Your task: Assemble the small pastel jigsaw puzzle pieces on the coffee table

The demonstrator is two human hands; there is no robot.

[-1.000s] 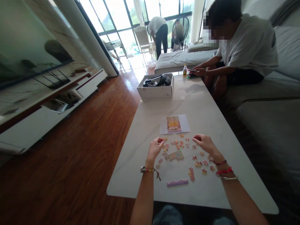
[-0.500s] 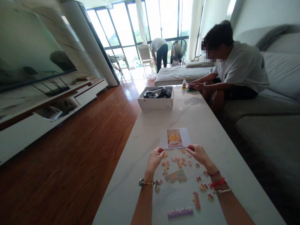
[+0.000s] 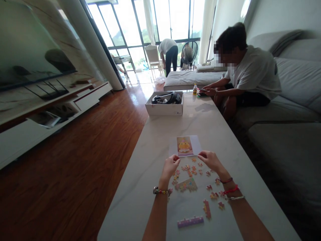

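Small pink and orange puzzle pieces (image 3: 193, 170) lie scattered on the pale table (image 3: 220, 134) in front of me. A joined cluster of pieces (image 3: 187, 185) sits among them, and a purple edge strip (image 3: 190, 221) lies nearer me. My left hand (image 3: 170, 166) hovers over the left of the pieces, fingers pinched on a small piece. My right hand (image 3: 210, 159) is curled at the lower right edge of the reference picture (image 3: 185, 146), fingers closed on something too small to name.
A white box (image 3: 165, 103) with a black headset stands farther up the table. A person in a white shirt (image 3: 250, 73) sits on the grey sofa (image 3: 288, 110) at the right, hands at a phone. Another person (image 3: 170, 53) bends by the windows. A TV unit (image 3: 50, 113) lines the left.
The view tilted up over the second. Both hands moved forward towards the reference picture; my left thumb and finger closed into a pinch just above the scattered pieces.
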